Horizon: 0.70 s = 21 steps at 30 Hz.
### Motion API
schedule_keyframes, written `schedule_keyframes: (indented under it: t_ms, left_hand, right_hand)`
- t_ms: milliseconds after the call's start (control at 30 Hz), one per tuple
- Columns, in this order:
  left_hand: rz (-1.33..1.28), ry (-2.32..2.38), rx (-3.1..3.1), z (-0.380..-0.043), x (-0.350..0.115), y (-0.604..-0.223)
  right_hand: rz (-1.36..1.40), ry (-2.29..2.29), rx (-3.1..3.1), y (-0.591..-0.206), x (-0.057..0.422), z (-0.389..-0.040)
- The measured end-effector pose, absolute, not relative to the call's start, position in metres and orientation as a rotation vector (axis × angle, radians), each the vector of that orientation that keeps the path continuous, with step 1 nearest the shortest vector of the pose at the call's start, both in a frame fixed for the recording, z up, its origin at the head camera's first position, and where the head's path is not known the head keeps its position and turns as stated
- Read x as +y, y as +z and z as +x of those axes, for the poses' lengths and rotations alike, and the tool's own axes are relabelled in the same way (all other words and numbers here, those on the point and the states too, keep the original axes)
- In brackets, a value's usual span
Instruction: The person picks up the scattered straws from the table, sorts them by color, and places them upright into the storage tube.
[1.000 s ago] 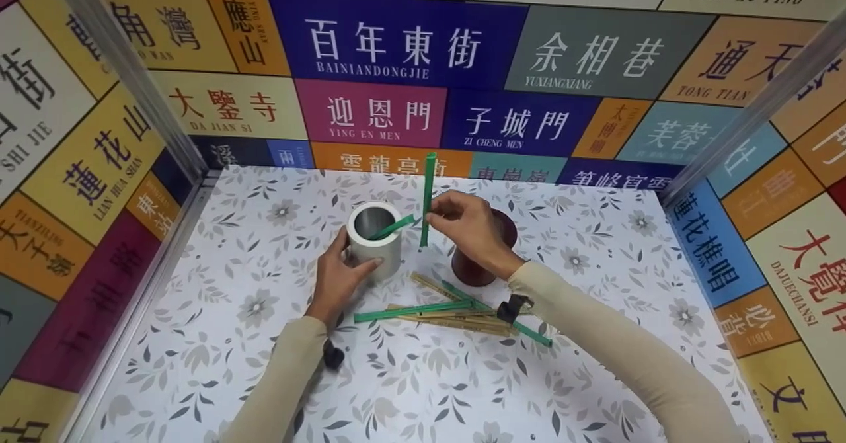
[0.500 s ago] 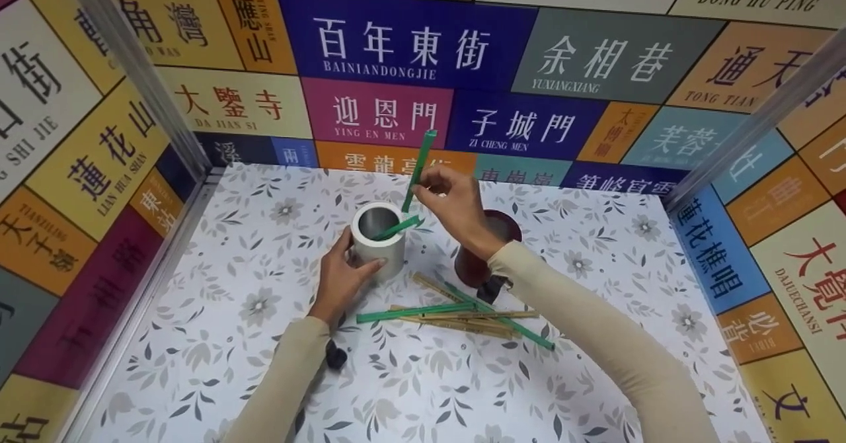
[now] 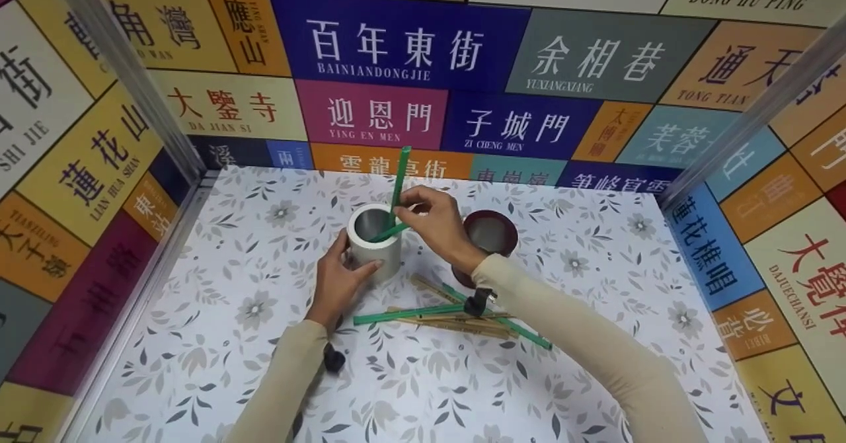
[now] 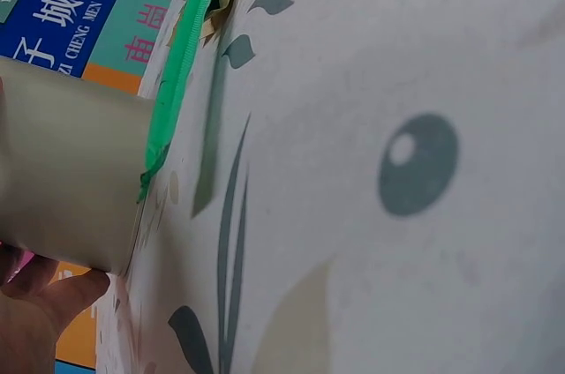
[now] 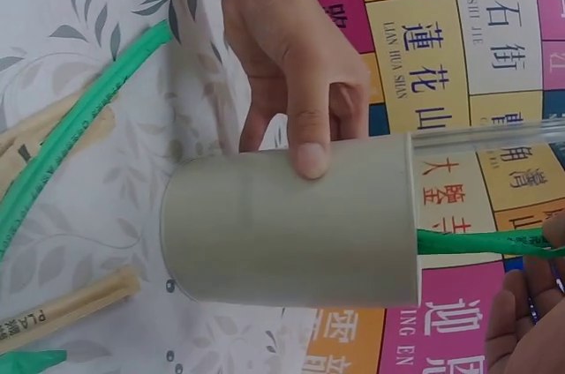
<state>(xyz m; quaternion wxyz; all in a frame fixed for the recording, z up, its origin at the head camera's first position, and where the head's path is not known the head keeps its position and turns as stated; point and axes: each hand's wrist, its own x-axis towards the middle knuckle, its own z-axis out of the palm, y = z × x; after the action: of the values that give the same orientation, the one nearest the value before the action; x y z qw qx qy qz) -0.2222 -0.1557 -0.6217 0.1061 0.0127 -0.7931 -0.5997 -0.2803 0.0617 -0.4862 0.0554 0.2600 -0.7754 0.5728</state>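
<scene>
My left hand [image 3: 337,281] grips a pale grey cylindrical cup [image 3: 380,264], thumb on the near side and fingers around the left. The cup stands upright on the table. One green-wrapped straw [image 3: 391,232] leans inside it against the right rim. Between thumb and fingers, my right hand [image 3: 439,225] pinches another green straw [image 3: 402,168], nearly upright, its lower end at the cup's mouth. In the right wrist view a green straw [image 5: 468,242] runs from the cup's opening to the fingers. How deep it sits is hidden.
Right of the grey cup stands a dark red cup [image 3: 509,239], partly behind my right wrist. In front of both lie loose brown-wrapped straws [image 3: 456,326] crossed with green straws [image 3: 403,313]. The floral-covered table [image 3: 264,357] is bounded by sign-printed walls [image 3: 390,40].
My right hand has moved left and carried the green straw from beside the dark red cup to the grey cup's mouth. The left hand keeps its grip on the cup.
</scene>
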Motion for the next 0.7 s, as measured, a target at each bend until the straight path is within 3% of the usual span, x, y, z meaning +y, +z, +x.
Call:
schedule_keyframes:
  t_ms: [700]
  left_hand:
    - [0.057, -1.775, -2.354, -0.221, -0.155, -0.622]
  right_hand:
    - [0.789, 1.654, -2.397, -0.517, 0.113, -0.239]
